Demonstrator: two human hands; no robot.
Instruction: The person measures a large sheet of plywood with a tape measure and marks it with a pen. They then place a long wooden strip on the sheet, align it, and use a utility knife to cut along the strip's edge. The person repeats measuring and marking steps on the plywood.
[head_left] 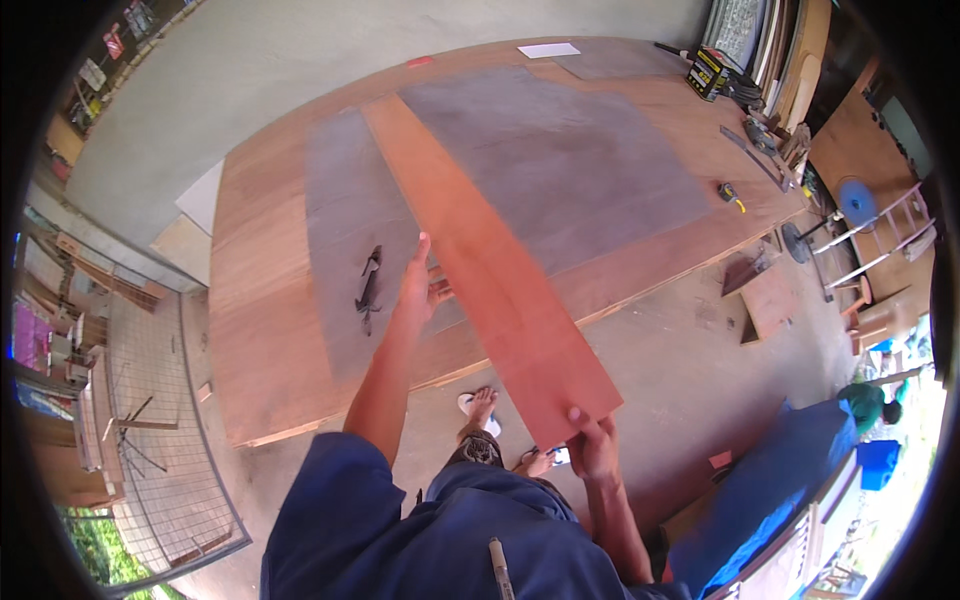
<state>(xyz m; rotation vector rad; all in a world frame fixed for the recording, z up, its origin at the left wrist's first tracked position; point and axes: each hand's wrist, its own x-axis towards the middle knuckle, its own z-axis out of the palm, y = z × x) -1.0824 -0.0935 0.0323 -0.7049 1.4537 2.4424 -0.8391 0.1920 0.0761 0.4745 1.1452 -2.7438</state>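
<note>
Head cam: R hand [595, 448] grips brn board [500, 290], L hand [416, 287] at edge.

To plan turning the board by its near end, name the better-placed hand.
Probably the right hand: it grips the board at its near end, thumb on top, while the left hand is farther up its left edge.

Two hands, a left hand [418, 283] and a right hand [596, 446], shared one long reddish board [490, 275]. One bench [262, 310] carried one dark tool [370, 288] near the left hand, one tape measure [728, 192] and one white sheet [549, 50]. Two feet [482, 404] and one pen [500, 568] showed.
</note>
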